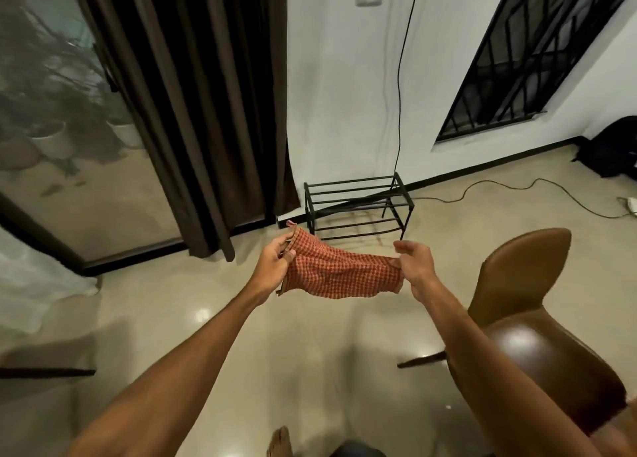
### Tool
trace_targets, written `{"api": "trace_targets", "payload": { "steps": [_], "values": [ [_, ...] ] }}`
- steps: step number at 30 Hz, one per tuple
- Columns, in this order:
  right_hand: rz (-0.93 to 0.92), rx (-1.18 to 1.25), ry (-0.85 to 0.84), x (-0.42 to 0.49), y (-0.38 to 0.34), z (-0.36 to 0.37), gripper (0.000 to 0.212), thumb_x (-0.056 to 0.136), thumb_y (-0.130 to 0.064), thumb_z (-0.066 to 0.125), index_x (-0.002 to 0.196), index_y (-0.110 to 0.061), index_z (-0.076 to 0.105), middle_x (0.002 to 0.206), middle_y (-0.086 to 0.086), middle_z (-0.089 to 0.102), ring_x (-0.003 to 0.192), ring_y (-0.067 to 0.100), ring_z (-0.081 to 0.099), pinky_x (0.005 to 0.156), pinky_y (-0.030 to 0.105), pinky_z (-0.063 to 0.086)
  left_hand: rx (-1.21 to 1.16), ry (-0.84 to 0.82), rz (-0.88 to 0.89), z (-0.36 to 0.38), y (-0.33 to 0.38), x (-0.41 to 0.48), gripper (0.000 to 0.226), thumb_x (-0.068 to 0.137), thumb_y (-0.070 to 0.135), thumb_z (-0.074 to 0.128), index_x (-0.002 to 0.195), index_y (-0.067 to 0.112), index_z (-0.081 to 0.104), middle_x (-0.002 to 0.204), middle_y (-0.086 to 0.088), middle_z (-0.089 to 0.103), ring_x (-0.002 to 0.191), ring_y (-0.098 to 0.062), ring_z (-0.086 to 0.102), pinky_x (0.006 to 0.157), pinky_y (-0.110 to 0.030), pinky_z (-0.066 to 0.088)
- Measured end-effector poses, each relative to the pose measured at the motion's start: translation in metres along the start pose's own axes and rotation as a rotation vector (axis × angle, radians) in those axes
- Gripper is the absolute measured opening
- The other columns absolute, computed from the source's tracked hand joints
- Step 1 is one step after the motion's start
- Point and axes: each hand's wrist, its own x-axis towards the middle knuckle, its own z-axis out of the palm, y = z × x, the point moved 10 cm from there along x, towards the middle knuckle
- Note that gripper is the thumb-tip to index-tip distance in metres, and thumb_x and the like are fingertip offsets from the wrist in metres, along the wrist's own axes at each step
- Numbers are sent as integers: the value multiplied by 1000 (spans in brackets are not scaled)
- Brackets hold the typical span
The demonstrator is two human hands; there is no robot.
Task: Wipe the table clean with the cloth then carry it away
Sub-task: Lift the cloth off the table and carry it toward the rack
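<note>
A red and orange checked cloth (339, 272) hangs stretched in the air between my two hands, above the floor. My left hand (274, 261) pinches its left edge, with one corner sticking up past the fingers. My right hand (413, 263) grips the right end, thumb and fingers closed on the fabric. Both arms reach forward from the bottom of the view. No table shows in this view.
A brown leather chair (524, 305) stands close on the right. A low black metal rack (358, 208) sits against the white wall ahead. Dark curtains (193, 111) hang by a glass door on the left. A cable (499, 187) trails across the glossy beige floor.
</note>
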Motion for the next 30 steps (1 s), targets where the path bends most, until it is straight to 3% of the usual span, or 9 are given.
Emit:
{"api": "trace_targets", "payload": {
  "steps": [4,6,8,11,16,20,25,28,30],
  "values": [
    [266,-46,1,76,8,7,40,91,14,61,131,17,54,131,32,62,119,44,63,105,54,53,44,-42,56,13,23,87,44,103,-1,47,146,7,49,139,-6,61,130,-17,58,109,-26,46],
    [417,21,-123,106,20,23,26,94,18,57,119,25,56,128,34,64,113,43,65,105,52,52,103,-52,68,24,25,131,41,103,-1,47,143,6,52,137,-8,62,129,-20,58,113,-36,44],
    [493,89,-278,137,23,43,25,100,18,43,122,26,54,125,31,63,108,39,62,93,40,57,159,-53,76,38,23,175,39,102,-3,47,139,3,56,135,-12,63,128,-24,58,114,-41,43],
    [493,220,-350,191,10,57,32,101,18,36,124,13,58,102,20,67,87,30,64,63,31,60,195,-18,22,55,11,235,38,102,-4,48,138,0,57,137,-15,62,130,-29,57,115,-44,41],
    [432,355,-296,300,-11,62,41,95,21,45,125,4,67,107,18,71,88,28,67,71,39,62,191,-1,-98,85,-11,325,39,103,-1,46,141,2,54,139,-13,61,130,-27,56,113,-48,43],
    [370,377,-244,376,-25,64,40,96,17,49,114,-7,75,113,12,76,91,24,74,63,37,60,137,36,-172,99,-25,388,41,103,-1,46,143,3,52,138,-13,62,128,-27,59,111,-48,46],
    [279,268,-217,463,-28,84,41,98,11,52,114,-18,76,125,4,70,118,25,64,82,39,59,107,57,-247,109,-71,469,45,101,-4,48,145,3,49,139,-13,61,129,-26,59,112,-45,45],
    [230,202,-182,515,-17,107,44,97,11,55,106,-26,76,124,-4,67,125,24,57,101,50,55,95,36,-295,117,-119,517,51,100,-5,50,149,6,45,142,-11,59,132,-25,56,111,-37,46],
    [195,188,-176,547,-7,122,45,96,11,56,107,-27,77,127,-4,66,129,26,54,104,55,53,86,7,-314,124,-149,543,57,98,-6,52,151,10,42,145,-9,56,135,-24,54,105,-30,48]
  ]
}}
